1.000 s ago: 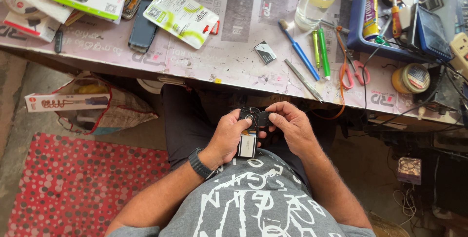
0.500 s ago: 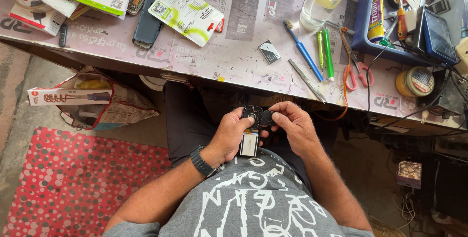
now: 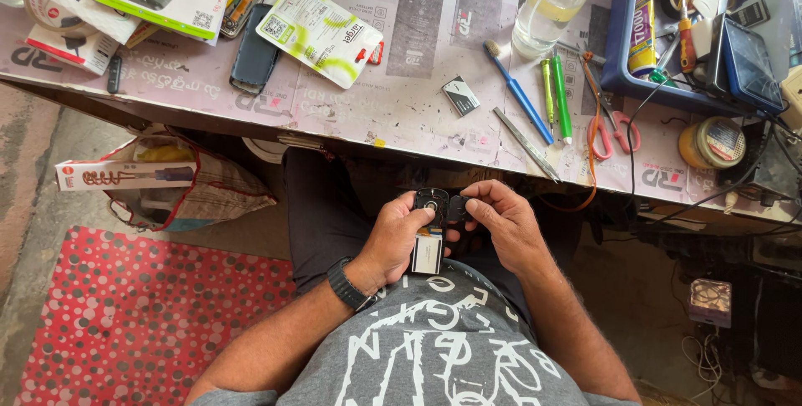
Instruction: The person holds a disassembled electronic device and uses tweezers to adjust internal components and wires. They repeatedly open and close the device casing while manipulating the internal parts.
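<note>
Over my lap, below the table edge, both hands hold a small black phone [image 3: 433, 205] with its back open. My left hand [image 3: 394, 237] grips the phone's body, and a white battery [image 3: 427, 252] sits by the palm and thumb. My right hand [image 3: 501, 224] pinches a small black part [image 3: 459, 207] at the phone's right side. A dark watch [image 3: 345, 284] is on my left wrist.
The worktable [image 3: 401, 97] carries a blue toothbrush [image 3: 519, 93], green pens [image 3: 556, 88], scissors [image 3: 613, 130], a clear bottle [image 3: 553, 3], a dark phone cover [image 3: 254, 59], packets and a blue tray [image 3: 635, 80] of tools. A cloth bag [image 3: 180, 185] and red dotted mat [image 3: 142, 314] lie on the floor at left.
My hands stay in place on the phone; the fingers shift only slightly. The view has tilted a little, so the table sits lower in the frame.
</note>
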